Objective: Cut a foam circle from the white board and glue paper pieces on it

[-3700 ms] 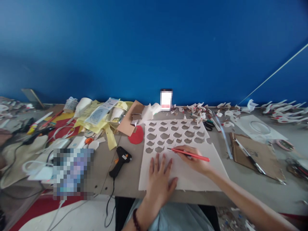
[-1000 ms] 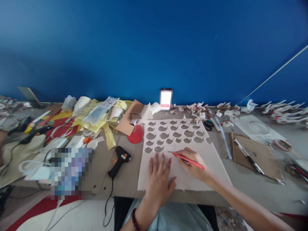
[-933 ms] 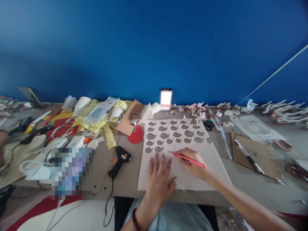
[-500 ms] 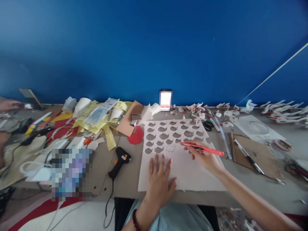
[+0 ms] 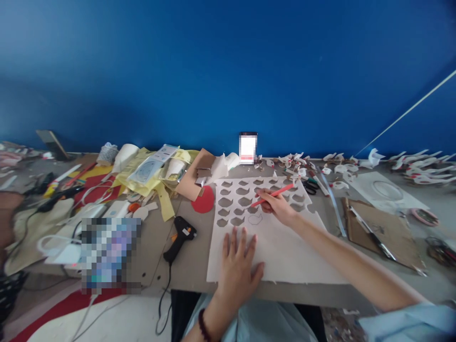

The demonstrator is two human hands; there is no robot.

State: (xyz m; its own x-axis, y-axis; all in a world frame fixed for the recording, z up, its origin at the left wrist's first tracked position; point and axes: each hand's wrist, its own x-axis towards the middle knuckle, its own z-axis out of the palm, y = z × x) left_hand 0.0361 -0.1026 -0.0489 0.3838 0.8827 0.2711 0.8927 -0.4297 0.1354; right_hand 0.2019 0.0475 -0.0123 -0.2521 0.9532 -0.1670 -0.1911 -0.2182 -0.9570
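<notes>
A large white paper sheet [image 5: 285, 256] lies before me, with rows of fish-like holes cut in its far half. My left hand [image 5: 238, 266] rests flat on its near part, fingers spread. My right hand [image 5: 276, 205] grips a slim red pen-like tool [image 5: 283, 190]; its tip is too small to tell whether it writes or cuts. The tool points down-left over the cut rows, and I cannot tell whether it touches the paper. Just below the tip is a thin fish-shaped outline [image 5: 255, 219], between the holes and my left fingers.
Left of the sheet lie a black glue gun [image 5: 180, 237], a red disc [image 5: 203, 199] and a cardboard piece [image 5: 195, 175]. White paper shapes [image 5: 427, 166] crowd the back right. A brown board [image 5: 388, 232] with a pen-like tool lies right. A blurred screen [image 5: 248, 148] stands behind.
My right hand has moved up and left, and the red tool now slants more steeply. The outline shows a fuller shape with a tail. My left hand stays on the paper.
</notes>
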